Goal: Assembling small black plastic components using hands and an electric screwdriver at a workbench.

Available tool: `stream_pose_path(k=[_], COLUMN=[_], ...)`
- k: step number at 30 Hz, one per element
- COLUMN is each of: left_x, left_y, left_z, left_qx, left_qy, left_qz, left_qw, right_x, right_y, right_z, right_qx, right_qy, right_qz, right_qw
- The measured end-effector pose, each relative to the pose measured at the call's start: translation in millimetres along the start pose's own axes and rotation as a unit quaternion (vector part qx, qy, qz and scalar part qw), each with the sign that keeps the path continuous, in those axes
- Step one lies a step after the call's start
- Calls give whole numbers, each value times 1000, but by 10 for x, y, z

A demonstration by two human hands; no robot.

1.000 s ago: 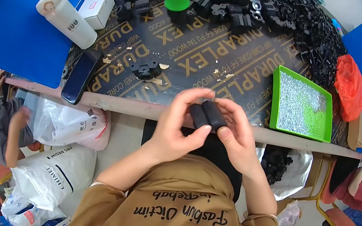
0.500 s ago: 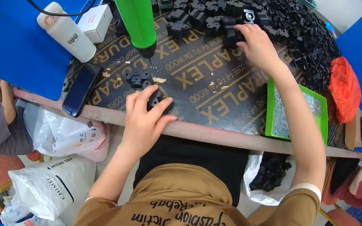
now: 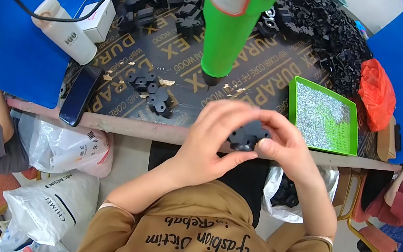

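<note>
Both hands meet over the near table edge around a black plastic part [image 3: 247,136]. My left hand [image 3: 215,141] cups the part from the left, thumb underneath. My right hand [image 3: 285,144] pinches it from the right with the fingertips. A green power screwdriver [image 3: 230,25] hangs tip down just above and behind the hands. A small cluster of black hex parts [image 3: 151,91] lies on the brown board [image 3: 266,83] to the left of the hands.
A big heap of black parts [image 3: 322,29] fills the far side. A green tray of small screws [image 3: 327,117] and a red bag [image 3: 375,93] sit right. A phone [image 3: 80,95], white power strip [image 3: 63,33] lie left. Clear bag of parts [image 3: 288,192] hangs below; people sit at both sides.
My right hand came back from the far heap with a black part. My left hand left the table edge and joined it; both now hold the part together. The view shifted.
</note>
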State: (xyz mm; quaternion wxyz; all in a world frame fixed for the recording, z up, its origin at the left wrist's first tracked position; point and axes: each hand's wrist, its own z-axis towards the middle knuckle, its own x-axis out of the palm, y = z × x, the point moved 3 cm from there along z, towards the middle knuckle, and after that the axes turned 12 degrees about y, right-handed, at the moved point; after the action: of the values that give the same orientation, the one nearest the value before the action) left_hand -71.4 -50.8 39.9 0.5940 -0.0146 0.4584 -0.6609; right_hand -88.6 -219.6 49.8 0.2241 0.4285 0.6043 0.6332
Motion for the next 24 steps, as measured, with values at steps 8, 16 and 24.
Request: stream_pose_path(k=[8,16,24], left_x=[2,293,265], left_y=[12,313,326], left_z=[-121,-243,-165], left_qx=[-148,-223,-217], left_qy=[80,44,-27], left_qz=[-69,-481,-737], left_qw=[983,847,639], right_x=[-857,-2753,-2718], right_y=[435,683,731], right_z=[144,500,464], right_qx=[-48,35,-21], right_qy=[-167,-216,-312], right_qz=[-487,-845,-753], right_qw=[856,487,579])
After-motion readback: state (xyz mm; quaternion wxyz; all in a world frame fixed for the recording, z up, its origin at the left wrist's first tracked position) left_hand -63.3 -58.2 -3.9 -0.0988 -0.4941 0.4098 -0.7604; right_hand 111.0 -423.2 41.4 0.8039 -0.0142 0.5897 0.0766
